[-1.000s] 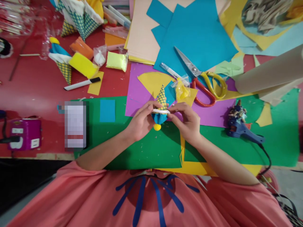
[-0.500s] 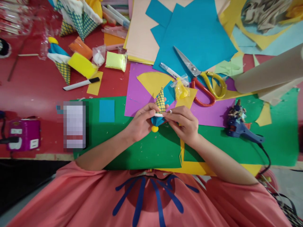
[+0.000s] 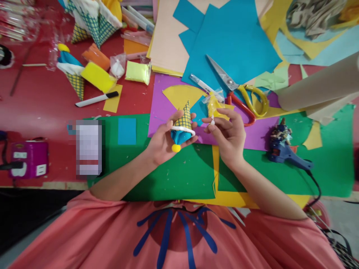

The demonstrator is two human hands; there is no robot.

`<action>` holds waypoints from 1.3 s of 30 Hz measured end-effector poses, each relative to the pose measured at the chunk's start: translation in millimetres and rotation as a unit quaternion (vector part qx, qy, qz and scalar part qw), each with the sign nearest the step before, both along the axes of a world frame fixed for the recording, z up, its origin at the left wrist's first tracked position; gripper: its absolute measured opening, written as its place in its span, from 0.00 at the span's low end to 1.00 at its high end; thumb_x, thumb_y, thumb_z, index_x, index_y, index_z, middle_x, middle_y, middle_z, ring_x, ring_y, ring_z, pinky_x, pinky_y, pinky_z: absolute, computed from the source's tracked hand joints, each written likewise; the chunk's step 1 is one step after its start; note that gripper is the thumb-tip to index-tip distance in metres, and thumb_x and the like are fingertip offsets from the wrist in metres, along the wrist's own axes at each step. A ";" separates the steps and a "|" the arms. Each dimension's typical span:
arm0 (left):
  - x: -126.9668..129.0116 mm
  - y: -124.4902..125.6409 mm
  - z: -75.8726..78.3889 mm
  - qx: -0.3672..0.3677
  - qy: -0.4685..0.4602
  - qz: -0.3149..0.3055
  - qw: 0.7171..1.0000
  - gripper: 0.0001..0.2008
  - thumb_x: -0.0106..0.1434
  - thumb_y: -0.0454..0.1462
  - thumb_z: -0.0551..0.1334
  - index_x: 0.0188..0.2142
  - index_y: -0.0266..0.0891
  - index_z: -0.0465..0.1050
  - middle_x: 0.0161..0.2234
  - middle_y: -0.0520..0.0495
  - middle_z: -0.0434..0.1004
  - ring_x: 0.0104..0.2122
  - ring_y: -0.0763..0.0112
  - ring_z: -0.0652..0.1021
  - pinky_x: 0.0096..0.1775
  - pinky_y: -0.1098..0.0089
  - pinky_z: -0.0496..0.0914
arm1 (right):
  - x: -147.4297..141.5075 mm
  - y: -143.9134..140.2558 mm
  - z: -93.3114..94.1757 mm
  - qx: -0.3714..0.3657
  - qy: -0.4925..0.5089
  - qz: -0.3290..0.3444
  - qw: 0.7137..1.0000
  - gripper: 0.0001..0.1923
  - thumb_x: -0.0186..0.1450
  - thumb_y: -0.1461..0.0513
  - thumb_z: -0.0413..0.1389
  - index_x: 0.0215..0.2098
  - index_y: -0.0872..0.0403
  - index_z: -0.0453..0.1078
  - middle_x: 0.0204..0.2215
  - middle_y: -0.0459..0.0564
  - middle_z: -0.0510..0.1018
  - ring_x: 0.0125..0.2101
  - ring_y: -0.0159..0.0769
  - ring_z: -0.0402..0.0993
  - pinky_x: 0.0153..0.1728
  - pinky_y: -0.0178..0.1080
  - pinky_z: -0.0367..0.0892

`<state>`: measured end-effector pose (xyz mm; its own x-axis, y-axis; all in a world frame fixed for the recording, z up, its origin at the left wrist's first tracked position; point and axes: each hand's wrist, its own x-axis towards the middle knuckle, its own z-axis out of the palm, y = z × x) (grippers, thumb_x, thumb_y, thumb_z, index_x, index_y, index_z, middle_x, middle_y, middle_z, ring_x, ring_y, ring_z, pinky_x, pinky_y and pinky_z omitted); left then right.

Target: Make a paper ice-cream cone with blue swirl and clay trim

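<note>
My left hand (image 3: pixel 161 144) is closed around a paper ice-cream cone (image 3: pixel 184 117), its yellow grid-patterned tip pointing away from me. A white clay rim (image 3: pixel 179 129) circles the cone's wide end, with a blue top (image 3: pixel 180 137) and a yellow ball (image 3: pixel 176 148) on the side near me. To the right, apart from the cone, my right hand (image 3: pixel 231 140) pinches a small piece of white clay (image 3: pixel 212 121) between thumb and fingers. A bag of yellow clay (image 3: pixel 214 106) lies just beyond these fingers.
Scissors (image 3: pixel 230 84) lie beyond my right hand, near a glue gun (image 3: pixel 288 149) and a large paper roll (image 3: pixel 322 84). Clay packets (image 3: pixel 98 76), a marker (image 3: pixel 95 99) and another cone (image 3: pixel 74 80) are on the left. A pixelated object (image 3: pixel 88 147) rests on green paper.
My right hand has moved right, away from the cone, with a bit of white clay in its fingers. My left hand has shifted slightly left and tilted the cone, showing more of its rim.
</note>
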<state>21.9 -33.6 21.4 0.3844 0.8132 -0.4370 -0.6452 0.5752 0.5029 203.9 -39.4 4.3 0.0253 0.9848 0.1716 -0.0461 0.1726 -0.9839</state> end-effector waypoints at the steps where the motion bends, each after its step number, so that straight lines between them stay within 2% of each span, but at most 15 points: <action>1: -0.4 0.1 -0.9 0.008 0.004 -0.005 1.000 0.19 0.61 0.42 0.63 0.52 0.48 0.70 0.55 0.49 0.74 0.50 0.62 0.79 0.51 0.56 0.75 | -0.3 0.2 0.8 -0.009 0.006 0.001 1.000 0.13 0.64 0.63 0.61 0.47 0.46 0.67 0.35 0.42 0.83 0.32 0.30 0.81 0.36 0.35 0.79; 5: 0.4 0.5 -5.1 0.043 0.025 -0.020 0.999 0.27 0.53 0.43 0.70 0.51 0.47 0.66 0.56 0.46 0.73 0.53 0.56 0.77 0.51 0.55 0.75 | -0.5 -0.5 4.6 -0.025 0.006 0.011 1.000 0.07 0.63 0.63 0.62 0.39 0.50 0.70 0.37 0.45 0.83 0.40 0.34 0.83 0.41 0.36 0.80; 8: 2.8 0.7 -8.4 0.067 0.059 -0.017 0.996 0.30 0.51 0.44 0.72 0.51 0.46 0.65 0.56 0.45 0.73 0.55 0.55 0.76 0.50 0.57 0.76 | 0.4 -1.9 5.5 -0.023 -0.010 0.012 1.000 0.05 0.64 0.63 0.61 0.39 0.51 0.73 0.39 0.47 0.84 0.40 0.34 0.83 0.42 0.38 0.80; 14: 5.5 -1.4 -14.7 0.108 0.107 -0.002 0.988 0.34 0.52 0.44 0.71 0.57 0.48 0.62 0.55 0.45 0.74 0.55 0.59 0.75 0.52 0.63 0.73 | 1.6 -6.0 2.3 -0.002 -0.049 0.018 0.999 0.08 0.65 0.62 0.60 0.43 0.50 0.76 0.42 0.47 0.83 0.39 0.34 0.82 0.44 0.41 0.80; 17: 5.8 -2.4 -15.0 0.105 0.104 0.003 0.989 0.30 0.57 0.46 0.67 0.58 0.49 0.63 0.56 0.47 0.73 0.57 0.60 0.73 0.55 0.63 0.71 | 1.0 -7.5 1.7 0.012 -0.039 0.030 0.999 0.11 0.64 0.63 0.60 0.46 0.49 0.73 0.44 0.48 0.80 0.38 0.32 0.81 0.40 0.38 0.80; 20: 5.8 -2.2 -13.8 0.093 0.106 0.006 0.990 0.26 0.61 0.41 0.63 0.58 0.51 0.63 0.56 0.49 0.73 0.57 0.63 0.73 0.56 0.63 0.70 | 0.9 -8.4 1.2 0.056 -0.042 0.027 0.997 0.09 0.63 0.65 0.61 0.42 0.50 0.73 0.42 0.48 0.76 0.42 0.34 0.78 0.38 0.38 0.80; 24: 6.6 -1.2 -13.3 0.098 0.131 0.002 0.987 0.24 0.59 0.37 0.64 0.56 0.50 0.67 0.56 0.51 0.72 0.53 0.67 0.75 0.52 0.67 0.72 | 1.2 -10.0 -0.8 0.084 -0.099 0.034 0.991 0.10 0.64 0.65 0.60 0.44 0.49 0.73 0.38 0.48 0.79 0.39 0.33 0.78 0.39 0.38 0.79; 28: 8.1 -2.0 -14.9 0.113 0.132 -0.015 0.985 0.17 0.60 0.40 0.65 0.50 0.49 0.74 0.56 0.53 0.72 0.52 0.72 0.74 0.49 0.74 0.72 | 1.3 -10.0 -0.9 0.091 -0.124 0.032 0.987 0.11 0.65 0.64 0.59 0.46 0.49 0.73 0.38 0.47 0.82 0.36 0.32 0.80 0.39 0.37 0.78; 33: 9.4 -5.3 -16.7 0.123 0.118 -0.016 0.985 0.20 0.62 0.50 0.61 0.51 0.48 0.74 0.54 0.52 0.74 0.52 0.68 0.74 0.50 0.71 0.73 | 3.2 -5.3 4.5 0.140 -0.152 0.062 0.977 0.10 0.65 0.68 0.58 0.42 0.48 0.76 0.38 0.47 0.82 0.41 0.34 0.79 0.44 0.40 0.76; 39: 9.9 -8.4 -17.8 0.131 0.125 -0.028 0.983 0.23 0.61 0.51 0.62 0.53 0.49 0.72 0.58 0.52 0.70 0.56 0.65 0.71 0.53 0.68 0.71 | 3.6 -6.3 1.8 0.116 -0.164 0.072 0.977 0.09 0.65 0.66 0.58 0.42 0.49 0.76 0.37 0.47 0.82 0.38 0.34 0.80 0.40 0.39 0.76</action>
<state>31.8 -42.0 3.6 0.3385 0.8914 -0.3013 -0.4545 0.4353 0.7771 207.5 -45.6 6.1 -0.2042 0.9079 0.3660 0.2252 0.4074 -0.8851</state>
